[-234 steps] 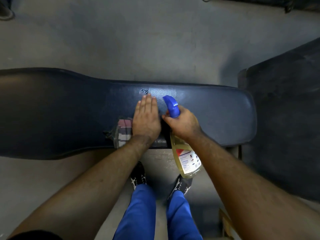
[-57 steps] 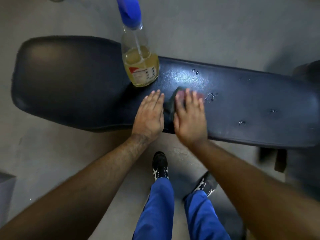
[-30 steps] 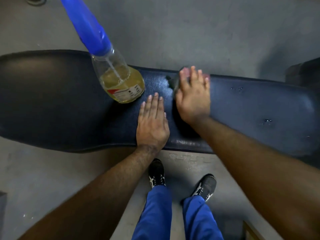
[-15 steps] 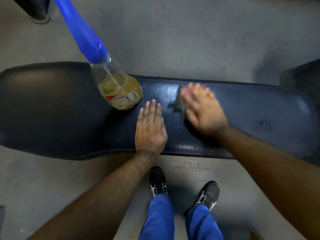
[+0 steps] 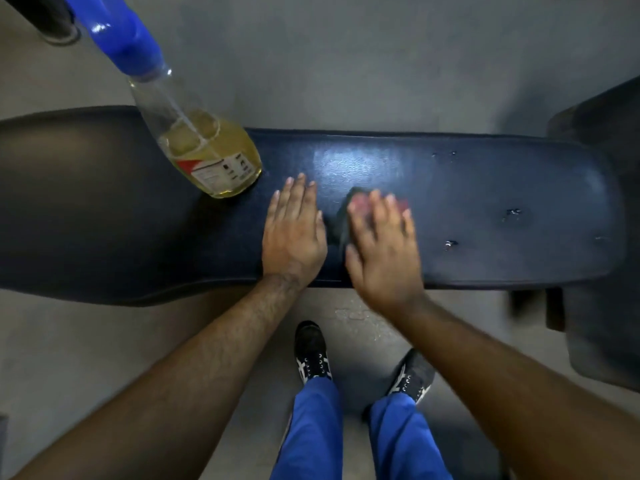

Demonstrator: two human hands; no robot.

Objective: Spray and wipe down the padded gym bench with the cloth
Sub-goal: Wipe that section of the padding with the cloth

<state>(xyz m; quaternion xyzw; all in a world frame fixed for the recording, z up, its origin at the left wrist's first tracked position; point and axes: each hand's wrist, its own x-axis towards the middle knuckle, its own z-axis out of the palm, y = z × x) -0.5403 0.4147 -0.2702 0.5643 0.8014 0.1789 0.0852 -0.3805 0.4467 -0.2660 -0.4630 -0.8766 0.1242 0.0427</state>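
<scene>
A grey concrete floor (image 5: pixel 346 64) runs under a long, dark padded bench (image 5: pixel 485 209) that spans the view, its top glossy where it is wet and beaded with a few droplets (image 5: pixel 514 213) toward the right end. The right hand (image 5: pixel 381 247) lies flat with fingers spread, pressing the cloth (image 5: pixel 346 209) onto the pad near its middle; only a reddish and dark edge of the cloth shows past the fingertips. The left hand (image 5: pixel 294 233) rests open and flat on the pad just beside it, holding nothing. The spray bottle (image 5: pixel 207 147) stands on the bench close to the left hand, and a sideways sweep or a nudge from that hand could likely tip it off the pad; the droplets at the right could also be missed. Compared with half a second ago, the right hand has drawn back from the far edge toward the near side, while the left hand and bottle have stayed put.
</scene>
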